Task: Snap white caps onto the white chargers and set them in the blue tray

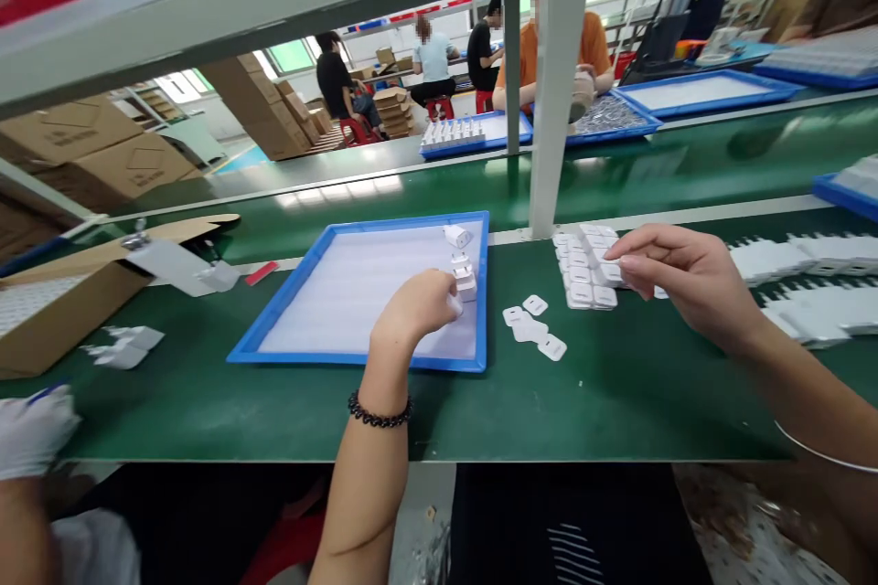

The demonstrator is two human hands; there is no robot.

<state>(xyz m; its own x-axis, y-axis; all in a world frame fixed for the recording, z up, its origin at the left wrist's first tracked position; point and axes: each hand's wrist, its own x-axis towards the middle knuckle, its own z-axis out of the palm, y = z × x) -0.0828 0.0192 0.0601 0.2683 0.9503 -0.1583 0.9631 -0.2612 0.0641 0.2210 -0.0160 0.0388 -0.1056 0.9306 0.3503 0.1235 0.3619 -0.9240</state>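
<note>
My left hand (420,303) is closed on a white plug charger (455,303), mostly hidden by its fingers, over the right side of a blue-rimmed tray (357,360). Just beyond it, a few more white chargers (462,271) stand in a column along the tray's right edge. Thumb and forefinger of my right hand (676,279) pinch a small white square cover (610,273) at the edge of a stack of such covers (580,267). Between the two hands, several loose white covers (530,327) lie on the green bench.
Rows of white charger housings (816,311) lie at the right. To the left are loose chargers (127,347), a cardboard box (75,315) and a co-worker's gloved hand (37,430). A white post (554,91) rises behind the tray; other people sit beyond.
</note>
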